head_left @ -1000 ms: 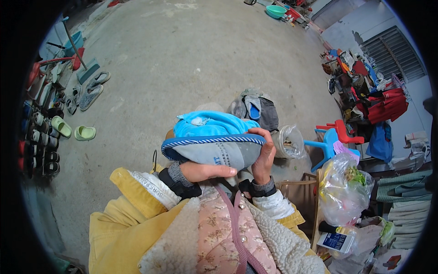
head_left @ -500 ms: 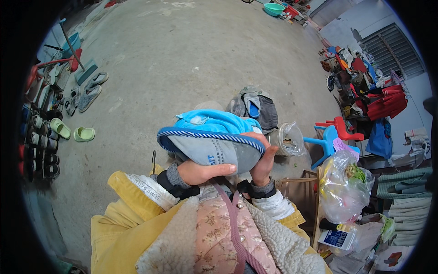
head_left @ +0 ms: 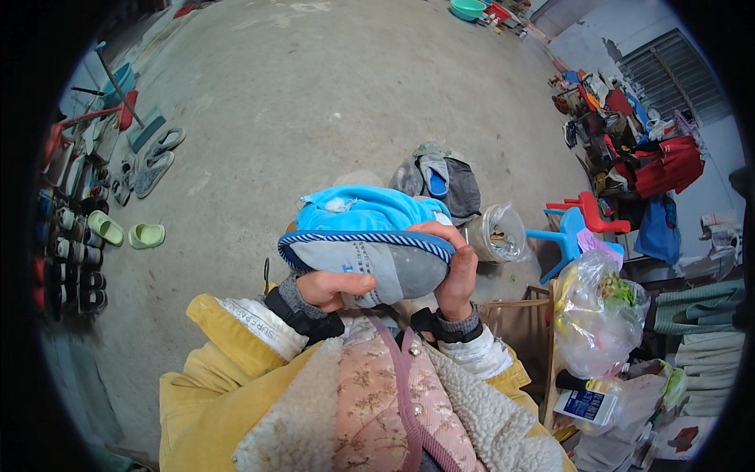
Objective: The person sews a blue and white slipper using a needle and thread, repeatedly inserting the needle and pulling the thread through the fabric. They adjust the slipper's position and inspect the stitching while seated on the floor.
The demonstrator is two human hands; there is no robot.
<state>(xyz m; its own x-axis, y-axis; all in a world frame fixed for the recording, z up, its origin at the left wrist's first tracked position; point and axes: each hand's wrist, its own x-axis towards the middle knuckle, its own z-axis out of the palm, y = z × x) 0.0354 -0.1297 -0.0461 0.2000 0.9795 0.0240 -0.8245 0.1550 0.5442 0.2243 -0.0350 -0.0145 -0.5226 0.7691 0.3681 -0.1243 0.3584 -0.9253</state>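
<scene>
Both my hands hold a grey fabric slipper point(head_left: 393, 271) edged with blue-and-white striped trim, its printed face toward me. My left hand point(head_left: 330, 289) grips it at the lower left, thumb flat across the print and the other fingers hidden behind. At its right end my right hand point(head_left: 458, 275) is closed round the edge, with fingers over the top rim. Just beyond the slipper, a bright blue cloth point(head_left: 370, 206) lies bunched over my lap, with a small white tuft point(head_left: 340, 204) on it.
Ahead stands a grey bag point(head_left: 460, 189) of slippers, beside a plastic-lined bin point(head_left: 499, 234). To the right are a blue stool point(head_left: 562, 236), a red stool point(head_left: 594, 214) and a plastic bag point(head_left: 598, 315) on a wooden stand. Shoes point(head_left: 79, 250) and green slippers point(head_left: 147, 235) lie left.
My left thumb has shifted left and up along the slipper. The slipper has tilted slightly, its left end lower and a little further right. My right hand keeps its hold.
</scene>
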